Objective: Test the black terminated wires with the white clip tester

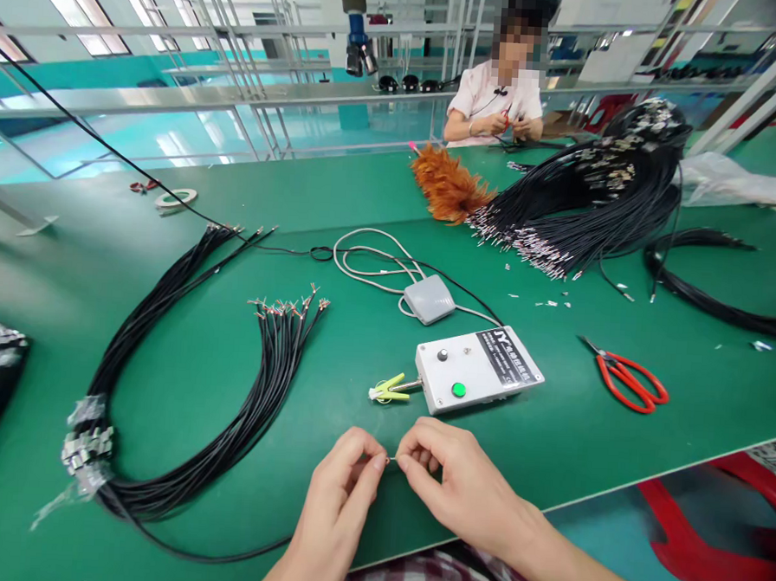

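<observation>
My left hand (344,501) is closed in a pinch near the table's front edge, and a black cable (218,557) from the bundle on the left runs in under it. A thin wire end (389,460) shows between my two hands. My right hand (447,471) is pinched at the other side of that end, its fingertips nearly touching the left ones. Just beyond the hands lies a white box (458,376) with a green button, a knob and a yellow clip (391,389) at its left end. The looped black cable bundle (186,488) has stripped, copper-coloured ends.
Red-handled scissors (631,386) lie at right on the green table (332,357). A grey pedal (429,299) sits behind the box. Further back are a large cable pile (581,188), an orange duster (446,185) and a person (499,97) holding something red-handled.
</observation>
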The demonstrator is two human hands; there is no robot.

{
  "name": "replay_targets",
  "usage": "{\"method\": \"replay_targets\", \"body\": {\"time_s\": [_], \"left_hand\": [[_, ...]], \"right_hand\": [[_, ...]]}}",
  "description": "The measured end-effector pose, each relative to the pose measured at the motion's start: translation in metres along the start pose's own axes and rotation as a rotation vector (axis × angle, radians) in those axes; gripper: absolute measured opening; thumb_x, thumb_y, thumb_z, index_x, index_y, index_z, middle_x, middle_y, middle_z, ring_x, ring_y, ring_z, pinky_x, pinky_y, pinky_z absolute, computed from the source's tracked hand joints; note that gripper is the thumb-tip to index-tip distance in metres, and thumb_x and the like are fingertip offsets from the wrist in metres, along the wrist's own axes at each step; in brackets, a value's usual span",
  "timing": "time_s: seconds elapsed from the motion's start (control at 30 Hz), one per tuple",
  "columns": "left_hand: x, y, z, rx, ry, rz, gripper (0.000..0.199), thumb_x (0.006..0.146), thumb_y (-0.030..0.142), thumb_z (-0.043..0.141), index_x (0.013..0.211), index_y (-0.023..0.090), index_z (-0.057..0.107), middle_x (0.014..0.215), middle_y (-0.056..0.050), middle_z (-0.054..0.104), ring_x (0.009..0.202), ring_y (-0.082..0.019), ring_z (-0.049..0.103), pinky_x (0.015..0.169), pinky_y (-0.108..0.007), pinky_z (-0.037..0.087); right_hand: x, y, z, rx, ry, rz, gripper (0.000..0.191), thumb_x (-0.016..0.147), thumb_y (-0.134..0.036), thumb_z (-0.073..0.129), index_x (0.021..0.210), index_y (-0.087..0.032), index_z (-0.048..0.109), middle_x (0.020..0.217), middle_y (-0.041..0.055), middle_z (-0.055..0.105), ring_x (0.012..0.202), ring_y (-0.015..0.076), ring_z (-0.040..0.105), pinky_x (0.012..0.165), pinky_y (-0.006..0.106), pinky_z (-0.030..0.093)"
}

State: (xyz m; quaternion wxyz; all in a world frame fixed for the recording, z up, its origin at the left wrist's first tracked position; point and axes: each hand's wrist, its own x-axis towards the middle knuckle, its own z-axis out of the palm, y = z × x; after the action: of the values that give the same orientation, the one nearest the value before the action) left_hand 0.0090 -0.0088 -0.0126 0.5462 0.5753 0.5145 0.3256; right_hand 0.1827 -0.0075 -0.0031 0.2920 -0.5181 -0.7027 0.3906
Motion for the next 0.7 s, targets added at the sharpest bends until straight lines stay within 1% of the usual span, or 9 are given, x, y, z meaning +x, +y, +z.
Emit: {"method": "replay_targets", "body": {"time_s": [0.1,0.17,0.23,0.3,0.37,0.47,0.53,0.63,0.7], "left_hand": [[0.004,-0.004,-0.004,-0.083,-0.039,-0.058,0.029,0.092,0.043,0.051,0.074,0.02,0.049,0.054,0.009,0.029,0.049,-0.01,0.028,0.045,-0.021,0.023],[0.007,-0.007,-0.005,-0.108,-0.045,-0.074,0.029,0.092,0.045,0.051,0.076,0.02,0.048,0.053,0.01,0.029,0.048,-0.009,0.028,0.045,-0.021,0.022],[0.009,-0.007,-0.007,-0.086,-0.052,-0.056,0.027,0.093,0.042,0.05,0.076,0.02,0.048,0.056,0.009,0.032,0.048,-0.01,0.03,0.046,-0.021,0.024],[0.01,-0.005,-0.01,0.031,-0.059,0.036,0.024,0.094,0.034,0.048,0.075,0.02,0.049,0.062,0.006,0.04,0.054,-0.011,0.038,0.05,-0.021,0.031],[0.01,-0.001,-0.016,0.21,-0.118,0.193,0.024,0.095,0.024,0.042,0.074,0.02,0.051,0.071,0.001,0.048,0.063,-0.014,0.045,0.06,-0.024,0.038],[0.011,0.0,-0.024,0.342,-0.213,0.335,0.027,0.095,0.018,0.037,0.075,0.02,0.054,0.079,-0.002,0.053,0.071,-0.016,0.049,0.068,-0.026,0.04],[0.014,-0.004,-0.027,0.264,-0.136,0.272,0.024,0.094,0.02,0.041,0.074,0.019,0.054,0.076,-0.001,0.053,0.07,-0.016,0.049,0.068,-0.025,0.04],[0.026,-0.01,-0.03,0.108,0.02,0.121,0.019,0.091,0.027,0.049,0.074,0.019,0.053,0.068,0.003,0.048,0.062,-0.013,0.045,0.058,-0.023,0.036],[0.035,-0.013,-0.032,0.064,0.045,0.074,0.019,0.09,0.031,0.049,0.074,0.019,0.051,0.063,0.005,0.041,0.055,-0.011,0.039,0.051,-0.022,0.031]], "right_hand": [[0.0,0.004,-0.001,-0.159,0.042,-0.093,0.014,0.093,-0.018,0.049,0.089,-0.021,0.062,0.083,0.0008,0.065,0.072,0.0142,0.06,0.065,0.026,0.043],[0.001,0.005,0.001,-0.297,0.09,-0.151,0.012,0.094,-0.022,0.051,0.101,-0.02,0.061,0.091,0.0036,0.067,0.077,0.0168,0.061,0.069,0.029,0.042],[0.002,0.004,0.005,-0.472,0.115,-0.247,0.011,0.094,-0.026,0.054,0.098,-0.019,0.061,0.087,0.0039,0.067,0.075,0.0182,0.06,0.068,0.031,0.038],[0.006,0.004,0.008,-0.627,0.107,-0.377,0.017,0.096,-0.025,0.051,0.082,-0.019,0.061,0.075,0.0014,0.065,0.068,0.0171,0.057,0.064,0.032,0.033],[0.01,0.006,0.009,-0.717,0.072,-0.518,0.03,0.099,-0.019,0.043,0.073,-0.02,0.058,0.068,-0.0005,0.062,0.063,0.0152,0.053,0.062,0.033,0.029],[0.018,0.009,0.003,-0.761,0.004,-0.659,0.033,0.101,-0.018,0.038,0.074,-0.019,0.058,0.071,-0.001,0.063,0.064,0.0145,0.051,0.063,0.033,0.029],[0.025,0.009,-0.004,-0.766,0.012,-0.651,0.026,0.1,-0.021,0.044,0.079,-0.019,0.059,0.075,-0.001,0.066,0.072,0.0155,0.054,0.066,0.033,0.03],[0.041,0.005,-0.012,-0.834,0.09,-0.492,0.006,0.091,-0.023,0.062,0.094,-0.018,0.062,0.097,0.003,0.07,0.094,0.0202,0.057,0.077,0.035,0.032],[0.053,0.003,-0.014,-0.94,0.083,-0.382,0.015,0.086,-0.021,0.068,0.099,-0.016,0.063,0.105,0.0066,0.069,0.1,0.0234,0.056,0.082,0.037,0.033]]}}
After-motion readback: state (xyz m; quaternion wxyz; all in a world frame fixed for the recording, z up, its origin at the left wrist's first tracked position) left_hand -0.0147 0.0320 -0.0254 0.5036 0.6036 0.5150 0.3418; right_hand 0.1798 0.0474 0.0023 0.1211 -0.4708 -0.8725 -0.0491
